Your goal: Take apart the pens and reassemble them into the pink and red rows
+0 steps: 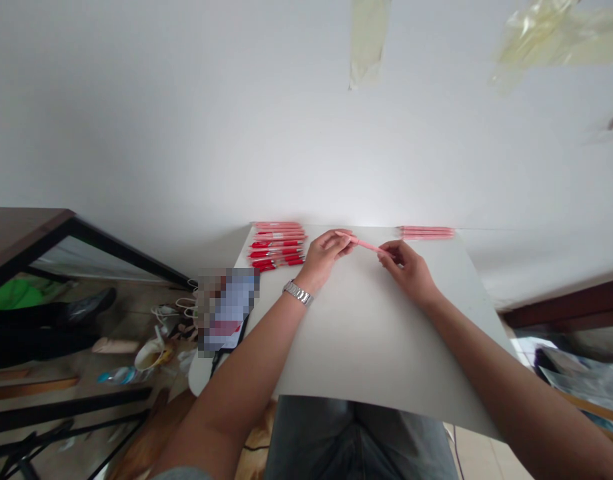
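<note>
A slim pink pen (367, 245) is held above the white table between both my hands, slightly tilted down to the right. My left hand (327, 252), with a metal watch on its wrist, pinches the pen's left end between thumb and fingers. At the other end, the fingertips of my right hand (405, 268) are closed on the pen. Left of my hands lies a column of pink and red pens (279, 244), side by side. Several pink pens (427, 233) lie together at the back right, beyond my right hand.
The white table (371, 340) stands against a white wall (306, 120) with tape on it. A blurred-out device with a screen (231, 310) rests at the left edge. On the floor to the left are a cup (149, 357), a plastic bottle (119, 376) and cables.
</note>
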The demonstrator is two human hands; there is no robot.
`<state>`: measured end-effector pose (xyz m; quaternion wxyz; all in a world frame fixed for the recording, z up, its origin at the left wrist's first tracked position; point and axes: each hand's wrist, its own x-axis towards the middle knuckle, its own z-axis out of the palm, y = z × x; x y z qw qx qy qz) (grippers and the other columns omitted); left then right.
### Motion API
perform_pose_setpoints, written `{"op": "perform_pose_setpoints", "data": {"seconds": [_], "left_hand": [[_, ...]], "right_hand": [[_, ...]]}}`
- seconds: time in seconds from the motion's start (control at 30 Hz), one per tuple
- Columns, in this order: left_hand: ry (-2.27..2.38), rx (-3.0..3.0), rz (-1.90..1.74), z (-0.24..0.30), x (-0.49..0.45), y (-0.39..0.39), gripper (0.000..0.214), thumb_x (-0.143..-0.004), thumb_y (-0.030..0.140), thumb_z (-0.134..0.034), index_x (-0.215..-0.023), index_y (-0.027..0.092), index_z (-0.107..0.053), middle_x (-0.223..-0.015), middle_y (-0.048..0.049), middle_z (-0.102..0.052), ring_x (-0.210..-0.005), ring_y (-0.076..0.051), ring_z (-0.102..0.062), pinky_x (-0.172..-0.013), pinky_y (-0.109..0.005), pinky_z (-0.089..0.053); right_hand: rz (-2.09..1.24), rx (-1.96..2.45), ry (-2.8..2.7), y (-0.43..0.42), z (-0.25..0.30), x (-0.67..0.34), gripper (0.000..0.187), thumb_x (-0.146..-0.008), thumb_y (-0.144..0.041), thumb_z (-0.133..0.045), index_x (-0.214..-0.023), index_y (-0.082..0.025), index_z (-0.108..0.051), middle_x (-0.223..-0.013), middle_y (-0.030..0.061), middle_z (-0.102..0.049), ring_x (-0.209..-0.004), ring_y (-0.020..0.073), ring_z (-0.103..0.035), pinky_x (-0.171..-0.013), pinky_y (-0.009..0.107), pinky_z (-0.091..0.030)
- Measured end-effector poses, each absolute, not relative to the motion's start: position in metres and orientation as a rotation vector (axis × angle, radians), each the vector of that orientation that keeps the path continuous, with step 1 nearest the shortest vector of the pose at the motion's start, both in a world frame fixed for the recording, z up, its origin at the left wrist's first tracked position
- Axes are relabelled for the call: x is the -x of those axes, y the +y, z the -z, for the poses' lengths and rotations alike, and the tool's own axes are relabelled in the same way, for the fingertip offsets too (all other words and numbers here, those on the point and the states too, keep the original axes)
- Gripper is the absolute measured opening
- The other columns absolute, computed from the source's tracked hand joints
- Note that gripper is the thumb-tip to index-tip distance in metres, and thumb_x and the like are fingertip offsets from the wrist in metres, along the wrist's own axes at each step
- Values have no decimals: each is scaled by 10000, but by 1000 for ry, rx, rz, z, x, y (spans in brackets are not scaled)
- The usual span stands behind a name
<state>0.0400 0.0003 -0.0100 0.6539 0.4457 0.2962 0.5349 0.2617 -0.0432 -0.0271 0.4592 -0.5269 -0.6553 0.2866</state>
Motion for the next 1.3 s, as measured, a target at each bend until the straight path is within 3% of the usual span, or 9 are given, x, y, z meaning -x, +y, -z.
{"op": "perform_pose_setpoints", "data": {"seconds": [0.3,0.47,0.57,0.7,0.9,1.17,1.3], "left_hand": [[665,-1038,-1185,10,-39,-1,331,-793,426,-862,-1014,194,-782,-1113,-89,-765,-1096,-240,-704,-1059,-427,-515],[674,-1027,-1229,12,-40,1,307,-797,430,-860,-975,202,-757,-1071,-73,-768,-1051,-220,-718,-1049,-422,-524],[697,-1021,-1246,13,-40,2,297,-807,430,-850,-958,199,-743,-1049,-65,-770,-1010,-201,-722,-1028,-410,-537],[685,-1015,-1235,12,-40,2,329,-793,442,-859,-981,197,-744,-1068,-77,-773,-1047,-217,-723,-1055,-427,-520],[677,-1018,-1226,9,-40,0,319,-785,437,-868,-958,189,-764,-1047,-83,-777,-1082,-239,-721,-1086,-441,-503],[703,-1072,-1205,16,-37,4,341,-787,441,-865,-988,177,-787,-1027,-80,-782,-976,-195,-725,-984,-373,-562],[703,-1101,-1205,16,-36,3,328,-810,430,-850,-1004,174,-786,-1026,-83,-783,-968,-192,-728,-973,-363,-561]], "right_hand": [[-737,1378,-1651,-47,23,-264,438,-1014,-618,-488,-928,-231,-673,-760,36,-703,-712,194,-643,-706,330,-516],[-702,1305,-1597,-44,25,-261,418,-928,-587,-651,-1164,-242,-633,-838,29,-676,-760,193,-644,-727,329,-538],[-641,1305,-1570,-43,26,-260,426,-873,-553,-728,-1147,-249,-609,-881,30,-668,-763,187,-634,-709,325,-541],[-681,1301,-1592,-44,26,-261,360,-926,-568,-660,-1058,-238,-611,-913,45,-688,-753,181,-642,-700,327,-537],[-766,1301,-1590,-47,23,-261,417,-968,-634,-573,-1022,-223,-616,-780,37,-670,-717,189,-650,-685,322,-540],[-748,1337,-1688,-50,19,-262,397,-1028,-593,-488,-970,-222,-616,-727,15,-650,-661,164,-591,-639,291,-461],[-761,1300,-1680,-49,24,-263,384,-1027,-590,-491,-984,-228,-610,-749,20,-657,-696,175,-621,-679,300,-492]]}}
